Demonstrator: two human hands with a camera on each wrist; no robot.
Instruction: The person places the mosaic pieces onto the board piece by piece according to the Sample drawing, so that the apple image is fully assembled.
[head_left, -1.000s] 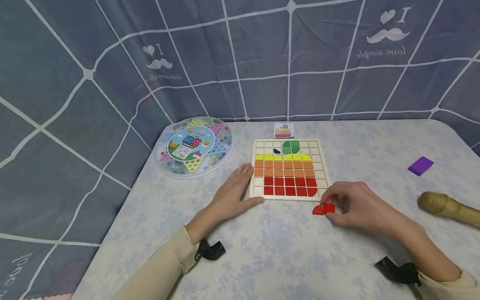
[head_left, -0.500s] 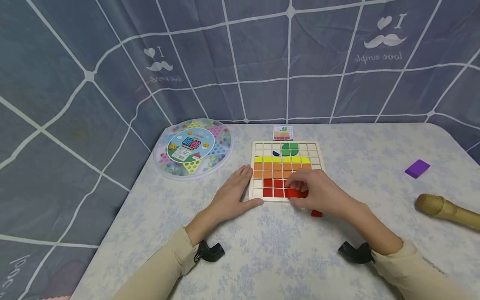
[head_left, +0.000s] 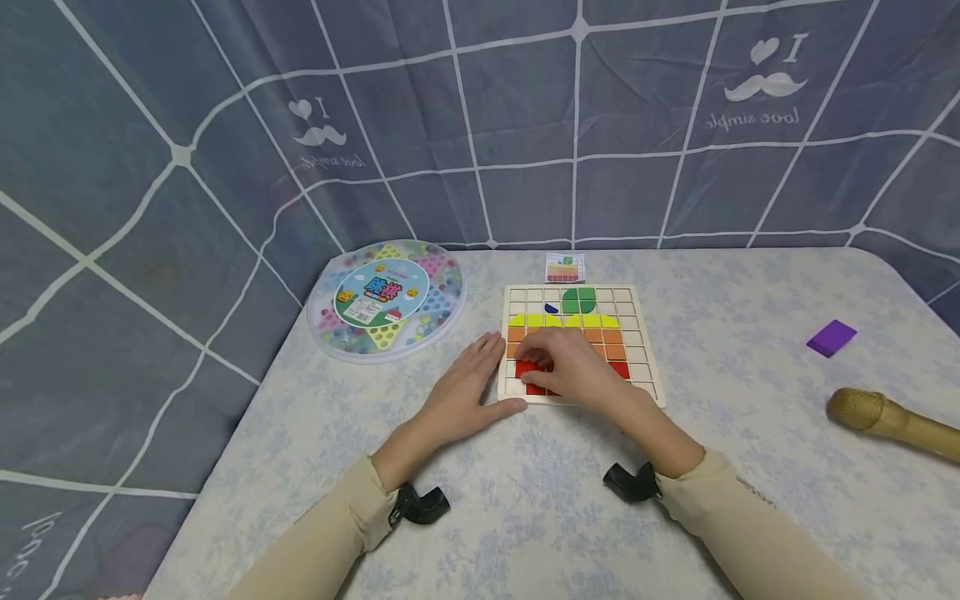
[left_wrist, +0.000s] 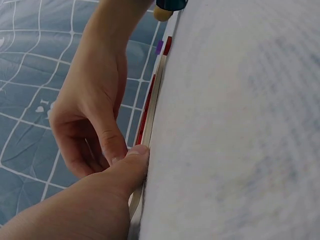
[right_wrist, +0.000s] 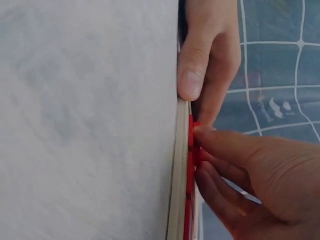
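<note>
A wooden grid board (head_left: 637,353) lies on the table, filled with rows of red, orange and yellow tiles. Green pieces (head_left: 579,300) and a small dark blue piece (head_left: 552,308) sit near its top. My left hand (head_left: 459,390) rests along the board's left edge, fingers straight, thumb at the front corner. Over the lower left cells, my right hand (head_left: 567,364) pinches a red tile (right_wrist: 196,159) between thumb and fingers, close over the red row. It covers part of the red and orange rows. Another red piece (left_wrist: 168,46) lies off the board, hidden by my right arm in the head view.
Behind the board stands a small picture card (head_left: 565,268) with a similar coloured pattern. A round clear game box (head_left: 386,300) lies at the left. To the right are a purple block (head_left: 831,338) and a gold microphone-shaped object (head_left: 888,414). A grid-patterned curtain (head_left: 525,125) hangs behind.
My right hand has taken a red tile from the table at the board's front right and carried it left across the board to the lower left cells. My left hand stays put.
</note>
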